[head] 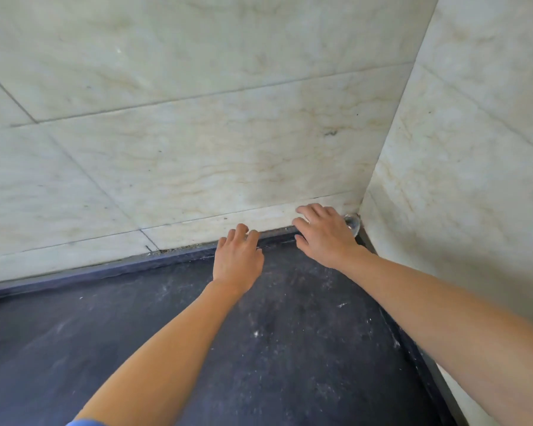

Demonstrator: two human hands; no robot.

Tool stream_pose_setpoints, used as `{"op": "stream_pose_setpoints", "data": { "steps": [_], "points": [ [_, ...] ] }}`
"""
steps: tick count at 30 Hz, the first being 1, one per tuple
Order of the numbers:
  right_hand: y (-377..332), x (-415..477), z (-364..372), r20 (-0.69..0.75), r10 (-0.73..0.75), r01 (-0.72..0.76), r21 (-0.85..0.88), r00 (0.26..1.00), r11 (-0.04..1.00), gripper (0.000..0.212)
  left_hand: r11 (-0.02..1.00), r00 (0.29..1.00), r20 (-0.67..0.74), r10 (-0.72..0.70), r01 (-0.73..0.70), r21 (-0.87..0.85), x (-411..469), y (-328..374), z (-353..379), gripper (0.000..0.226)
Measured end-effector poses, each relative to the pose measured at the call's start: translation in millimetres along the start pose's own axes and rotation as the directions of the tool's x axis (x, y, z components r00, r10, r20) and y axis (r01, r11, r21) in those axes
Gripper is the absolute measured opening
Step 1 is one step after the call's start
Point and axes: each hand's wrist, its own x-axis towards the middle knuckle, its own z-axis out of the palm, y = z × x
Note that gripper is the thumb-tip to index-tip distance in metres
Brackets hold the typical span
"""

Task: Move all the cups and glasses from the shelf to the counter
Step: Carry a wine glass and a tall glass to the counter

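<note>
While both bare arms reach across the dark, dusty counter [259,348] toward its far right corner, the right hand [322,233] lies spread, palm down, covering most of a clear glass [352,224] tucked where the marble-tiled walls [197,133] meet; its contents cannot be made out. Beside it, the left hand [237,256] rests with fingers loosely curled at the far edge, holding nothing. No writing shows.

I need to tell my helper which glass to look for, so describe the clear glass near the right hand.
Find the corner where the two marble walls meet the dark counter. The glass sits tucked in that corner, just beyond the right hand. It is the only clear, shiny object there.
</note>
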Motion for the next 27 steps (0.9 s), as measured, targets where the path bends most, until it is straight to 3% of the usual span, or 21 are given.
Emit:
{"op": "stream_pose_setpoints", "data": {
  "steps": [6,12,16,21,27],
  "points": [
    [-107.1,29.8,-25.9,-0.141,-0.325,0.339,0.090,0.935,0.937,0.019,0.950,0.962,-0.172,-0.212,0.244,0.196,-107.6,-63.0,-86.9,0.020],
    [-243.0,31.8,-68.5,-0.290,-0.544,0.601,0.166,0.787,0.782,0.019,0.770,0.828,-0.258,-0.497,0.558,0.309,-253.3,-89.5,-165.7,0.019],
    [-339.0,11.8,-111.8,-0.394,-0.670,0.769,0.189,0.629,0.611,0.025,0.625,0.727,-0.336,-0.598,0.686,0.372,-354.1,-89.0,-211.9,0.022],
    [-464.2,-34.3,-161.9,-0.451,-0.786,0.906,0.168,0.422,0.389,0.032,0.412,0.544,-0.476,-0.691,0.837,0.359,-493.5,-76.2,-253.0,0.022],
    [-617.2,-140.2,-210.6,-0.513,-0.842,0.985,0.096,0.170,0.141,0.033,0.131,0.307,-0.549,-0.777,0.932,0.337,-675.4,-43.0,-284.9,0.021]
  ]
}}
